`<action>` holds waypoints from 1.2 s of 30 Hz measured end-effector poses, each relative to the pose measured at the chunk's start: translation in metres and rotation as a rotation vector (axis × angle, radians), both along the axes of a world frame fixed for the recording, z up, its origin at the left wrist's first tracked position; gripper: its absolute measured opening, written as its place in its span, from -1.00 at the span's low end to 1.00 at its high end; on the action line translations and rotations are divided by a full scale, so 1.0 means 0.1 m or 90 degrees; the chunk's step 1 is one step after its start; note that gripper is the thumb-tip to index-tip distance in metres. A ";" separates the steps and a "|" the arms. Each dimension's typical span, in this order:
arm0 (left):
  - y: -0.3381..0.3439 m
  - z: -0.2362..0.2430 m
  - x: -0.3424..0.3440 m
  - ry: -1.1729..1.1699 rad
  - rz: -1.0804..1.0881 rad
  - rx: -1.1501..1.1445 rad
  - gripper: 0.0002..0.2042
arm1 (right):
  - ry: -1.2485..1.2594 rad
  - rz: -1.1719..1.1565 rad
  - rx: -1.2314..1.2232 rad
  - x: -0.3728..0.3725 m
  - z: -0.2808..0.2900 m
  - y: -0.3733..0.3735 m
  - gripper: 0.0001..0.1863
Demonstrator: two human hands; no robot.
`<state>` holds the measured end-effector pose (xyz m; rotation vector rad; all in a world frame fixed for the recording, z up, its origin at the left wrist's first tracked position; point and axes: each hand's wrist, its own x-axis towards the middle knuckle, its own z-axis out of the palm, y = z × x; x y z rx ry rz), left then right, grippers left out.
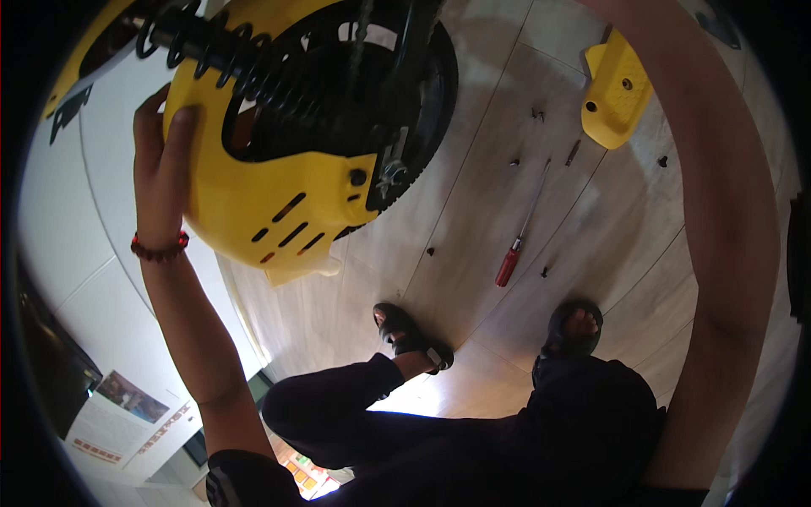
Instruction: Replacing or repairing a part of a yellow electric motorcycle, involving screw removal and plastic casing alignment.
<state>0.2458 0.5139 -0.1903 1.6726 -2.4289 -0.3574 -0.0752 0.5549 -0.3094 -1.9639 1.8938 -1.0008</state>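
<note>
Left hand (162,169), red-beaded bracelet (159,253) at its wrist: grasping the left rim of a yellow slotted cover (253,196), thumb on the near face. Black coil spring (241,66): slanting above the cover. Black-tyred wheel (442,84): beside the cover, partly behind it. Red-handled screwdriver (514,246): lying on the wood-look floor (473,207). Small dark fasteners (431,251): scattered around the screwdriver. Yellow moulded piece (610,118), two holes: on the floor, upper right. Right arm (728,220): extends past the top edge; right hand out of view, grasp cannot be told
</note>
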 end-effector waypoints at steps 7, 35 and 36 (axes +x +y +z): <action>-0.15 0.11 0.16 0.097 0.001 0.207 -0.33 | -0.045 -0.020 0.078 0.12 0.01 0.02 -0.69; 0.03 0.02 -0.16 0.282 -0.045 0.315 -0.28 | -0.497 0.003 0.156 0.45 -0.67 1.58 -0.81; 0.04 -0.02 -0.16 0.272 -0.037 0.249 -0.33 | -0.533 0.030 0.074 0.50 -0.68 1.58 -0.81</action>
